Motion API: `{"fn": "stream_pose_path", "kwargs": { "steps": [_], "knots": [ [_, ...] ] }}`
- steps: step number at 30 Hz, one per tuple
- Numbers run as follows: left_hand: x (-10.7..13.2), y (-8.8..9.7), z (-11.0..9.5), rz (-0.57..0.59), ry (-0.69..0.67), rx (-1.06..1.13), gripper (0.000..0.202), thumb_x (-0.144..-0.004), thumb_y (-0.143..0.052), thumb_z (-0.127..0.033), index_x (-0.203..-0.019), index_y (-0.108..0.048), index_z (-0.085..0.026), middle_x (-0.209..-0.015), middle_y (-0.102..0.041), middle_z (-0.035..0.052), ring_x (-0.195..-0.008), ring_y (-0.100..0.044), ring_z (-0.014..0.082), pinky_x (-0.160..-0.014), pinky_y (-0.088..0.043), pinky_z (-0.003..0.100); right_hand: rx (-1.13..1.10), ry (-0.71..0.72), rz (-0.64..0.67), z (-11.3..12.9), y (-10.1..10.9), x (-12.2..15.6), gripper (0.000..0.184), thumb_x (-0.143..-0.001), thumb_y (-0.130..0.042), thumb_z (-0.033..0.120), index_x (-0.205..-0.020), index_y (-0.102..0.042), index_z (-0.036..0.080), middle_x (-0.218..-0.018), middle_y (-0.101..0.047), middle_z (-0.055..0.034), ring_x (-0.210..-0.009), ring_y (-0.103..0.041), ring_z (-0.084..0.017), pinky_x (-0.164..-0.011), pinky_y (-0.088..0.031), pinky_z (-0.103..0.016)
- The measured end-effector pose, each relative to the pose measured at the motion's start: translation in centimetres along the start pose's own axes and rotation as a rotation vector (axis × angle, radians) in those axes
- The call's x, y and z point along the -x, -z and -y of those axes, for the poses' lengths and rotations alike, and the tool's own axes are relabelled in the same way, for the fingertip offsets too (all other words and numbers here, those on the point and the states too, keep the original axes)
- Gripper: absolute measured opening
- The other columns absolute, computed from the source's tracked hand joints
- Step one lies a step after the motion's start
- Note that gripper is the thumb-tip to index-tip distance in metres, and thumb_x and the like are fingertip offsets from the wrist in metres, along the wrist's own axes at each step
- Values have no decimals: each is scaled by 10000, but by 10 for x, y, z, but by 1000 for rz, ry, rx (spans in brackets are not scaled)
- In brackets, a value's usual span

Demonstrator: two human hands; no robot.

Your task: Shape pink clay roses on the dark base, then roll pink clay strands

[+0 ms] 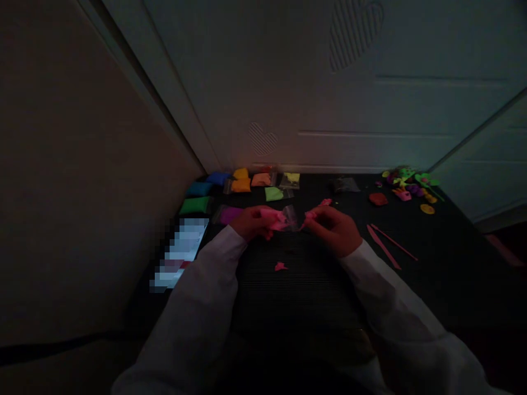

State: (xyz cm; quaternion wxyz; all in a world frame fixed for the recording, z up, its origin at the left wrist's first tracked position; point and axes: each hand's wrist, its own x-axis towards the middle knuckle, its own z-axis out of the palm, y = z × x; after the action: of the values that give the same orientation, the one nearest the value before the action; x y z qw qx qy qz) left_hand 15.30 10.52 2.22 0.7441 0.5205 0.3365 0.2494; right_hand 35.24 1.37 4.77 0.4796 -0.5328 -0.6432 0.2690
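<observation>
Take the small pink scrap (280,266) lying on the dark table (304,302) as your landmark. Beyond it and slightly to its left, your left hand (249,224) grips a pink clay packet (272,219), its clear plastic end pointing toward your other hand. Beyond the scrap and to its right, your right hand (336,231) pinches a pink piece (309,217) between thumb and fingertips, just beside that clear end; you can't tell from here whether the two touch. Another pink lump (326,202) shows past your right-hand fingers, farther from the scrap.

To the left of the scrap lies a lit screen (185,249), its contents blurred out. Beyond the scrap and leftward you have a purple packet (229,214), partly behind your left hand, and a green packet (195,206). Almost straight beyond the scrap, well past your hands, sits a light green packet (273,193). To the right of the scrap, past your right wrist, a pink knife-shaped tool (383,248) and a thin pink stick (395,243) lie near each other. Farther beyond them, a reddish lump (377,199) rests near a cluster of colourful shapes (405,174).
</observation>
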Motion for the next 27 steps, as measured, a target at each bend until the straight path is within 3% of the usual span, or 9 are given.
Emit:
{"fn": "stream_pose_path", "kwargs": {
  "steps": [5, 16, 22, 27],
  "knots": [
    [0, -1, 2, 74, 49, -22, 396, -553, -695, -303, -867, -550, -112, -590, -621, 19, -419, -558, 109, -370, -450, 193, 269, 176, 103, 2, -2, 2, 201, -766, -487, 260, -925, -581, 182, -791, -614, -21, -679, -545, -114, -630, -433, -240],
    [1, -4, 3, 182, 65, -41, 358, -536, -708, -272, -818, -564, -104, -587, -624, 25, -419, -564, 122, -364, -463, 203, 284, 302, 284, -5, -4, 2, 213, -778, -455, 179, -936, -597, 175, -739, -545, -24, -681, -512, -104, -641, -409, -229],
    [2, -4, 1, 165, 65, -53, 372, -520, -716, -267, -818, -565, -105, -583, -623, 19, -416, -562, 120, -352, -462, 196, 268, 282, 295, -2, -3, 3, 202, -767, -508, 270, -919, -594, 167, -708, -536, -10, -645, -495, -94, -613, -380, -211],
    [0, -7, 2, 141, 57, -51, 356, -536, -709, -266, -812, -561, -95, -589, -622, 15, -429, -564, 111, -366, -468, 190, 408, 184, 362, -5, -6, 3, 240, -745, -524, 377, -691, -581, 150, -584, -472, 15, -536, -421, -76, -518, -303, -199]
  ]
}}
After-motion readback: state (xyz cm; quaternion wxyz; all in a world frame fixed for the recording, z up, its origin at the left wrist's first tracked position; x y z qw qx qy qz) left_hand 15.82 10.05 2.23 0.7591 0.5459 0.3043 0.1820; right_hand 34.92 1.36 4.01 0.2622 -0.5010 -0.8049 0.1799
